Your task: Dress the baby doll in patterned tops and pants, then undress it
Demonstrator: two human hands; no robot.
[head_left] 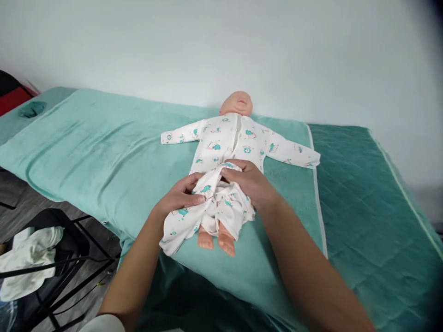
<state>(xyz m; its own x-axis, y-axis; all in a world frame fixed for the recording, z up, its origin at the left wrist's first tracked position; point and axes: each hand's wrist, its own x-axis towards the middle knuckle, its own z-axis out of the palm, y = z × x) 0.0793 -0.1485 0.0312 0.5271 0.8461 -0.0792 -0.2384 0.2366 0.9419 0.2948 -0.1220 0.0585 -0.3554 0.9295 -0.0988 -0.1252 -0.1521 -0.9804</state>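
Note:
A baby doll [236,103] lies on its back, its head toward the wall and its bare feet [226,240] toward me. It wears a white baby shirt [221,140] with a teal and pink print, sleeves spread to both sides. Matching baby pants [182,226] are bunched around its legs. My left hand [182,193] pinches the pants fabric at the doll's hip, thumb on top. On the other side, my right hand [247,180] grips the cloth near the waist, its fingers partly hidden by the folds.
The doll rests on a light teal sheet [104,152] over a long padded table against a white wall. A darker quilted cover [353,193] shows at the right. At lower left, a black folding chair [65,244] holds pale folded cloths [34,258].

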